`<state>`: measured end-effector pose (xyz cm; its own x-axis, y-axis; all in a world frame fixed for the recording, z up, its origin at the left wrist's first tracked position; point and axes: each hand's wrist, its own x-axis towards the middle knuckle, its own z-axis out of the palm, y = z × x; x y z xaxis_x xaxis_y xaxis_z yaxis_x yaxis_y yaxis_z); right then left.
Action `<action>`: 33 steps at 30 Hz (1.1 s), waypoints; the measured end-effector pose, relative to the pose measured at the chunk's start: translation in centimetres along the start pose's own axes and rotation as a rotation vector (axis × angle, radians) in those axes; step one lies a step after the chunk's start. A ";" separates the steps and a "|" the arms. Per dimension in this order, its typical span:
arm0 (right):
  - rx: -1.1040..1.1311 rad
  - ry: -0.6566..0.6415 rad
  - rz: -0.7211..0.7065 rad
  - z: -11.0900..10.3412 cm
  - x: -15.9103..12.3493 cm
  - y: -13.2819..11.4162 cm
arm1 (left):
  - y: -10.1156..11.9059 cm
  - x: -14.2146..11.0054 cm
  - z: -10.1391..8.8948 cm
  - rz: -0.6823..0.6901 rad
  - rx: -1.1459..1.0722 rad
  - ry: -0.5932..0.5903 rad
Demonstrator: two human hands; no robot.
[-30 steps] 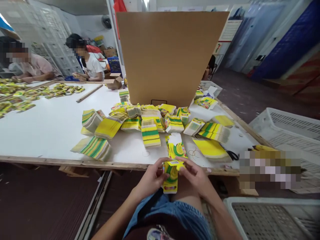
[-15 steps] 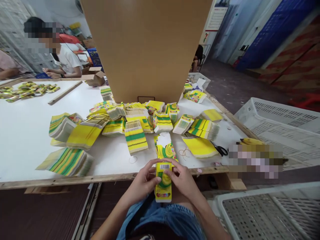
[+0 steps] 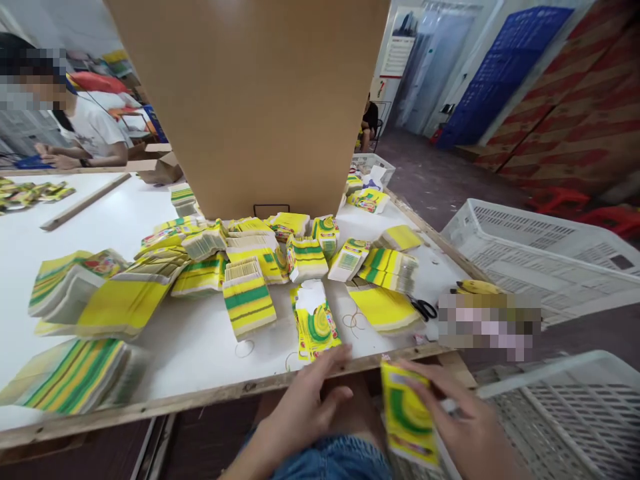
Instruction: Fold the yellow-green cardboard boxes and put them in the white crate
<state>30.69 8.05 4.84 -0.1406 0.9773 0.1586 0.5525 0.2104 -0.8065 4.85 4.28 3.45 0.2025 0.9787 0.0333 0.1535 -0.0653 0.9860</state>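
A yellow and green printed carton [image 3: 407, 420] is in my right hand [image 3: 465, 413], away to the right over the crate, slightly blurred by motion. My left hand [image 3: 315, 407] holds nothing, its thumb and fingers apart, at the table's front edge. Just beyond its fingertips lies a small pile of flat cartons [image 3: 317, 327] with a white flap at the far end. Behind that pile, several bundles of flat cartons [image 3: 247, 300] in yellow and green spread across the white table [image 3: 200, 373]. Loose rubber bands [image 3: 354, 322] lie to the right of the small pile.
A tall cardboard sheet [image 3: 255, 107] stands at the back of the table. Black-handled scissors [image 3: 424, 308] rest near the right edge. White plastic crates [image 3: 540, 233] stand on the right, one [image 3: 565, 400] low beside me. A co-worker [image 3: 95, 127] sits at far left.
The carton was held between both hands above my lap; now only my right hand has it, carried to the right. My left hand has let go and opened. The view has turned right.
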 end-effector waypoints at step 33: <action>0.918 -0.088 0.435 12.4 1.4 -3.5 | -2.8 0.1 -1.2 -0.107 -0.868 0.171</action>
<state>18.36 8.36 0.86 -0.1581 0.9512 -0.2649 -0.2682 -0.2996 -0.9156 3.28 4.84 0.84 0.0713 0.9913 -0.1103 -0.6375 0.1304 0.7594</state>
